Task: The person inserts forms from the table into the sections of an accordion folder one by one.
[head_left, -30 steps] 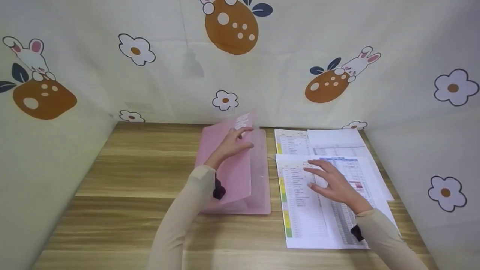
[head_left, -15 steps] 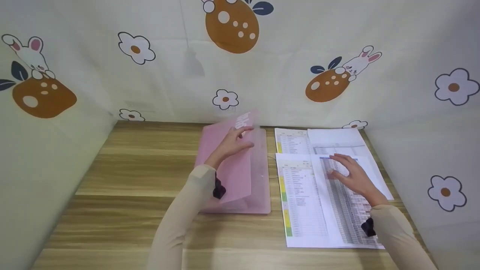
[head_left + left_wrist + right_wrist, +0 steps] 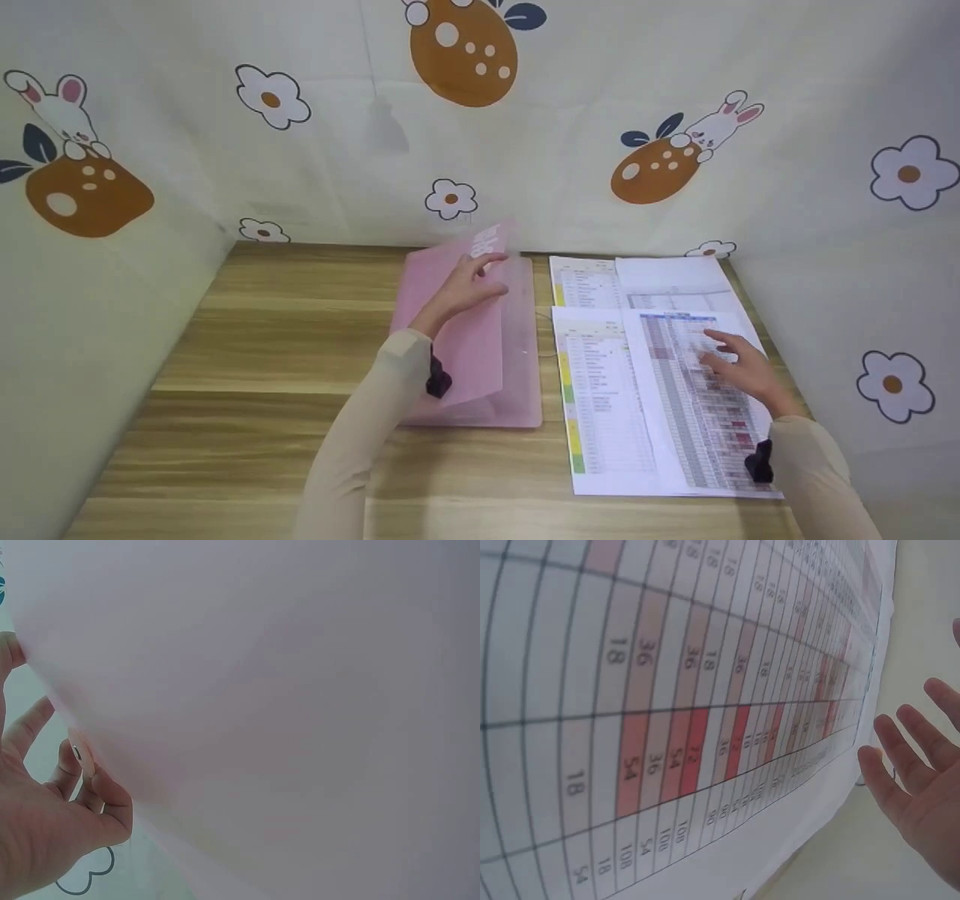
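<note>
A pink plastic document folder [image 3: 469, 337] lies on the wooden table with its cover lifted part way. My left hand [image 3: 461, 292] pinches the cover's right edge. In the left wrist view, the thumb and fingers hold that edge by a small tab with a snap button [image 3: 81, 754]; the cover [image 3: 277, 720] fills most of that view. To the right, my right hand [image 3: 750, 375] is over a printed table sheet [image 3: 686, 420], fingers spread and nothing held. The right wrist view shows the sheet's red-shaded number cells [image 3: 694, 750] beside the hand [image 3: 937, 817], apart from it.
Left of that table sheet is a page with a yellow and green margin strip [image 3: 607, 435]. Behind these lie more printed sheets [image 3: 675, 274], partly covered. Bare wooden table [image 3: 285, 352] extends left of the folder. Patterned cloth walls [image 3: 525, 150] enclose the back and sides.
My right hand has moved right across the printed sheets and slightly toward me, uncovering more of the table sheet. The left hand and the lifted cover have stayed in place.
</note>
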`<state>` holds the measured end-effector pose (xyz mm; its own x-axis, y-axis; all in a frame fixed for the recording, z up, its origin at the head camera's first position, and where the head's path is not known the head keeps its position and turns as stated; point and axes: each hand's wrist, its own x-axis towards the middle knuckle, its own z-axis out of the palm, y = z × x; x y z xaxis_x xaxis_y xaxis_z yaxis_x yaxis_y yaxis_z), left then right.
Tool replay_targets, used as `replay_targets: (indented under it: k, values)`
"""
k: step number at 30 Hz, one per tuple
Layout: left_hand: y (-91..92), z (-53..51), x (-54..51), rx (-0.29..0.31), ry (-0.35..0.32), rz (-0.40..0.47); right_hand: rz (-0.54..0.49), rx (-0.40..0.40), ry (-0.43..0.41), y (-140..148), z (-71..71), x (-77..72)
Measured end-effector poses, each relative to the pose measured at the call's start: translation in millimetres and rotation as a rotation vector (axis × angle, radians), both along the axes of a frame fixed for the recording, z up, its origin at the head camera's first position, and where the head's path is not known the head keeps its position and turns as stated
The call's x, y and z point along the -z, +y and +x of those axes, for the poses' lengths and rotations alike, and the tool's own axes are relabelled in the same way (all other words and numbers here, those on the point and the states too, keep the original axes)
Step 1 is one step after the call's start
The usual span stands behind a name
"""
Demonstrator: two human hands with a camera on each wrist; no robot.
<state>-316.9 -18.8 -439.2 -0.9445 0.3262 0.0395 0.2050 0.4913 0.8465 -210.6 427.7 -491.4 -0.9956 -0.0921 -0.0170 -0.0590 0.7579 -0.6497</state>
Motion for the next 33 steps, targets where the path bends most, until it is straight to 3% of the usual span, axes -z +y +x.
replay_targets:
  k: [8,17,23,33]
  values:
    - [-0.8,-0.8,1.8,0.011,0.024,0.043,-0.027,0.086,-0.147,18,5.3,1.8]
    - [-0.4,1.4,0.2,0.0,-0.002,0.029,0.077,0.176,-0.183,29,8.4,12.3]
    - [-0.1,1.4,-0.2,-0.006,-0.002,0.031,0.063,0.247,-0.269,33,13.1,12.7]
    - [0.4,1.3,-0.6,-0.004,-0.009,0.021,0.123,0.272,-0.283,35,13.9,12.5]
